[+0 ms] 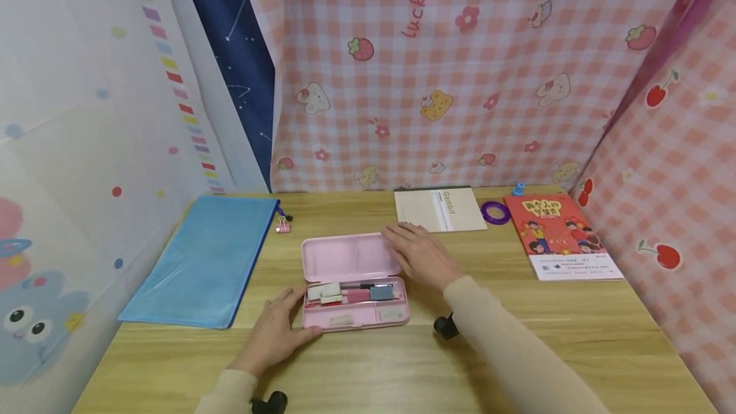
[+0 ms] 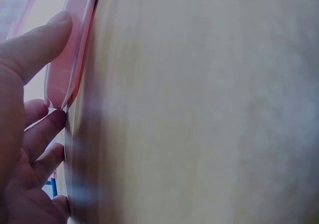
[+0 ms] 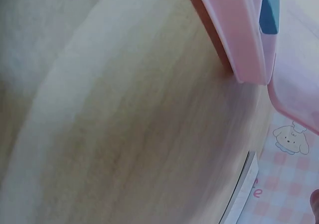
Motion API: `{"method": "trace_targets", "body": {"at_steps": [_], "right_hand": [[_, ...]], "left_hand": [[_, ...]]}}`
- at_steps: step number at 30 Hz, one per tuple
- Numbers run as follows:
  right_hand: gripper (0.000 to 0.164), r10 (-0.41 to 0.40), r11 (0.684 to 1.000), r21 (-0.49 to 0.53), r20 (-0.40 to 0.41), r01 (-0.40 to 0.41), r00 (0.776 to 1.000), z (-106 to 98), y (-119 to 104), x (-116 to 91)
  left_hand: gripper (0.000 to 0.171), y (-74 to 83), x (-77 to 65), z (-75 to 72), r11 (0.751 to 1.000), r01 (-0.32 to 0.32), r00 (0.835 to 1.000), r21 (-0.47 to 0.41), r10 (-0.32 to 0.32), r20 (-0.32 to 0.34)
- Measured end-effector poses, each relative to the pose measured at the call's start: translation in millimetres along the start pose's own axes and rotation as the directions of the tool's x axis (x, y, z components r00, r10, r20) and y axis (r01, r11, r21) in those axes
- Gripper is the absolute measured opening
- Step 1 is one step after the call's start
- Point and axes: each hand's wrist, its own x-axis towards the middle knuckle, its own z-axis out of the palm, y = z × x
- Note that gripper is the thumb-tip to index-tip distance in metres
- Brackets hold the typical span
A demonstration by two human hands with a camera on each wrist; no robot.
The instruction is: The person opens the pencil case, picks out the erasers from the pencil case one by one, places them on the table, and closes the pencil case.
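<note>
A pink pencil case [image 1: 319, 318] lies on the table with its lid [image 1: 328, 260] raised at the back. White erasers [image 1: 324, 292], a pink and blue eraser [image 1: 381, 293] and pens sit in the long back compartment. A small whitish eraser [image 1: 342, 320] lies in the front compartment. My left hand [image 1: 276, 331] holds the case's left end, thumb [image 2: 57, 32] on the front wall and fingers round the corner. My right hand [image 1: 424, 254] touches the lid's right edge with fairly straight fingers; only a fingertip [image 3: 315, 204] shows in the right wrist view.
On the left is a blue folder [image 1: 201, 264], with a pink binder clip [image 1: 283, 225] by it. At the back lie a Gambit notebook [image 1: 422, 211], a purple tape roll [image 1: 495, 213], a small blue object [image 1: 519, 189] and a red book [image 1: 558, 235]. Curtains [image 1: 460, 82] surround the table.
</note>
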Motion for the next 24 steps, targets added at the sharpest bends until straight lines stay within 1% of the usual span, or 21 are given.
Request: {"method": "trace_targets", "body": {"at_steps": [7, 12, 15, 18, 20, 22, 24], "right_hand": [[0.048, 0.062, 0.997, 0.038, 0.01, -0.062, 0.998, -4, -5, -6], [0.05, 0.097, 0.991, 0.094, -0.029, -0.094, 0.995, -10, -9, -15], [0.053, 0.092, 0.989, 0.127, -0.102, -0.079, 0.99, -13, -11, -25], [0.052, 0.07, 0.99, 0.136, -0.187, -0.045, 0.98, -14, -17, -35], [0.048, 0.057, 0.99, 0.139, -0.208, -0.028, 0.976, -13, -25, -41], [0.042, 0.057, 0.988, 0.153, -0.181, -0.029, 0.982, -12, -31, -45], [0.037, 0.073, 0.983, 0.174, -0.123, -0.051, 0.99, -11, -36, -48]], "left_hand": [[0.092, 0.5, -0.9, 0.4, 1.0, -0.008, 1.0, -0.008, 0.008, -0.005], [0.093, 1.0, 0.6, 0.8, 1.0, -0.004, 1.0, -0.004, 0.004, -0.002], [0.093, 3.9, 1.9, 0.9, 1.0, -0.003, 1.0, -0.003, 0.003, 0.007], [0.094, 6.9, 2.2, -2.0, 1.0, 0.004, 1.0, -0.004, -0.004, 0.02], [0.095, 9.0, 2.1, -5.7, 1.0, 0.018, 1.0, -0.017, -0.018, 0.024], [0.094, 11.4, 3.2, -9.0, 0.999, 0.022, 1.0, -0.038, -0.022, 0.015], [0.091, 13.6, 6.4, -9.9, 0.998, 0.012, 1.0, -0.067, -0.012, -0.001]]}}
